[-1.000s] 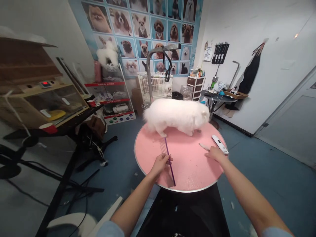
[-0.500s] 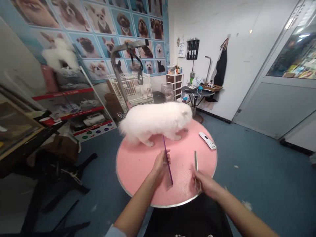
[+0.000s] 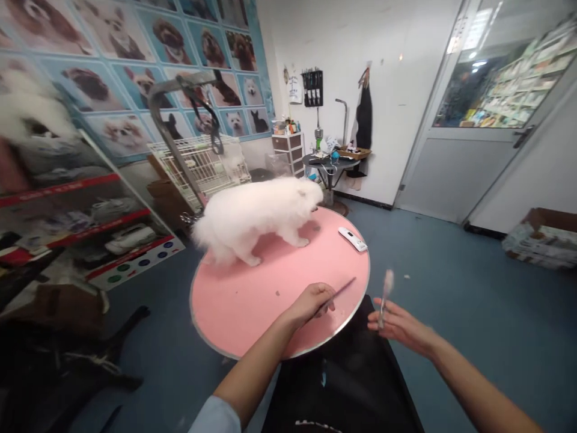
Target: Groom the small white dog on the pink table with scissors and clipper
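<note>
- The blue floor (image 3: 428,240) runs across the room; a poster of dog portraits (image 3: 169,39) fills the far left wall, and a grey door (image 3: 444,174) stands at far right.
- The round pink desk (image 3: 220,300) is in the middle, pale-rimmed, with a few dark specks (image 3: 277,293) on its near half.
- The white dog (image 3: 256,210) stands on the desk's far left part, head to the right, well apart from both hands. This looks like a pause in grooming; work on the coat would call for bringing a tool back to the dog and steadying it.
- The right hand (image 3: 403,328) is beyond the desk's near right edge, fingers partly spread around a slim tool (image 3: 384,304), perhaps scissors, too blurred to be sure.
- The left hand (image 3: 313,300) hovers over the desk's near right part, its grip pinching the comb (image 3: 345,290), seen edge-on and pointing right.
- A white clipper (image 3: 353,239) lies untouched near the desk's right edge.
</note>
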Demonstrator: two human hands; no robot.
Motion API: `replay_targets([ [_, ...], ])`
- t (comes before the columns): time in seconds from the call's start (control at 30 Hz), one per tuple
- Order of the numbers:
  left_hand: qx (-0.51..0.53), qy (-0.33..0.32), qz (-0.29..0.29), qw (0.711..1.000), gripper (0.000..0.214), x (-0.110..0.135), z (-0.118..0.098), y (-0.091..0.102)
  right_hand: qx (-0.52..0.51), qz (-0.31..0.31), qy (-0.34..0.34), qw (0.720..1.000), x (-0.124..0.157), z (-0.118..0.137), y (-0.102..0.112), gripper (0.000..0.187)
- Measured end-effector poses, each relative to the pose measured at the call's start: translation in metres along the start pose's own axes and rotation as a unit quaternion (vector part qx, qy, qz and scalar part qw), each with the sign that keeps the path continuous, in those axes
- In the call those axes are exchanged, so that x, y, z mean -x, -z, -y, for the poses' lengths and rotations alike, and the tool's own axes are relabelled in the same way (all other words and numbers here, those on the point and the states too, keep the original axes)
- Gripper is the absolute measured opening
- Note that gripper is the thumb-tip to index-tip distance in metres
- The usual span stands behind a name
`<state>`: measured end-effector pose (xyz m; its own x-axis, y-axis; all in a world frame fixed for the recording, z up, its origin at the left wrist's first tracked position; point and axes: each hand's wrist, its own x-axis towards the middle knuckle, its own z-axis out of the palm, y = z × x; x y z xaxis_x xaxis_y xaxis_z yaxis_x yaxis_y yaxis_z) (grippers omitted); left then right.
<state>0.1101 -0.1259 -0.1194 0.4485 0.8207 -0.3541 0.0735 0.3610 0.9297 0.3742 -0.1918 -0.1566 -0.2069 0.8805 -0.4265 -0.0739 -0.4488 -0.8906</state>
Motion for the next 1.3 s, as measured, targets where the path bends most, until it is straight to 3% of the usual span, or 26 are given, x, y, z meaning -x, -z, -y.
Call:
replay_targets([
  [0.07,-0.042,-0.001,0.061,0.997,0.045,-0.002,0.0,-0.017,0.175,-0.013,0.034,0.984,0.007,0.02,0.013,0.058],
  [0.1,-0.052,-0.004,0.082,0.995,0.045,-0.004,0.001,-0.025,0.282,-0.035,0.053,0.957,0.012,0.027,0.017,0.048],
  [0.17,-0.048,-0.007,0.095,0.994,0.049,-0.011,0.003,-0.041,0.481,-0.089,0.091,0.867,0.025,0.035,0.019,0.036],
  [0.23,-0.047,-0.008,0.085,0.995,0.051,-0.019,0.004,-0.058,0.619,-0.133,0.116,0.765,0.04,0.04,0.019,0.035],
  [0.33,-0.08,-0.009,0.08,0.994,0.048,-0.028,0.006,-0.081,0.719,-0.163,0.124,0.664,0.061,0.043,0.02,0.037],
  [0.4,-0.116,-0.017,0.071,0.991,0.044,-0.032,0.007,-0.095,0.749,-0.169,0.121,0.629,0.073,0.042,0.023,0.034],
  [0.47,-0.145,-0.032,0.062,0.987,0.044,-0.036,0.01,-0.11,0.764,-0.17,0.116,0.611,0.084,0.039,0.029,0.033],
  [0.7,-0.071,-0.079,0.048,0.993,0.041,-0.058,0.024,-0.16,0.78,-0.175,0.103,0.592,0.116,0.026,0.059,0.028],
  [0.77,-0.074,-0.071,0.101,0.99,0.045,-0.066,0.022,-0.169,0.787,-0.177,0.092,0.583,0.124,0.028,0.067,0.029],
  [0.83,-0.113,-0.061,0.192,0.973,0.049,-0.072,0.022,-0.177,0.793,-0.182,0.082,0.575,0.13,0.032,0.071,0.03],
  [0.9,-0.152,-0.054,0.245,0.956,0.046,-0.077,0.031,-0.185,0.792,-0.179,0.08,0.578,0.133,0.032,0.073,0.03],
  [0.97,-0.174,-0.044,0.216,0.96,0.044,-0.078,0.052,-0.189,0.78,-0.178,0.073,0.596,0.13,0.019,0.073,0.031],
  [1.03,-0.197,-0.023,0.138,0.97,0.044,-0.077,0.084,-0.186,0.757,-0.169,0.024,0.631,0.12,-0.012,0.072,0.038],
  [1.1,-0.234,0.001,0.075,0.969,0.041,-0.074,0.119,-0.177,0.71,-0.136,-0.076,0.687,0.108,-0.057,0.073,0.048],
  [1.17,-0.253,0.018,0.044,0.966,0.04,-0.072,0.148,-0.166,0.623,-0.101,-0.18,0.754,0.096,-0.107,0.074,0.056],
  [1.2,-0.258,0.022,0.033,0.965,0.038,-0.072,0.158,-0.162,0.587,-0.103,-0.215,0.773,0.092,-0.128,0.073,0.055],
  [1.3,-0.272,0.046,0.05,0.96,0.039,-0.079,0.17,-0.16,0.557,-0.138,-0.227,0.787,0.092,-0.166,0.066,0.054],
])
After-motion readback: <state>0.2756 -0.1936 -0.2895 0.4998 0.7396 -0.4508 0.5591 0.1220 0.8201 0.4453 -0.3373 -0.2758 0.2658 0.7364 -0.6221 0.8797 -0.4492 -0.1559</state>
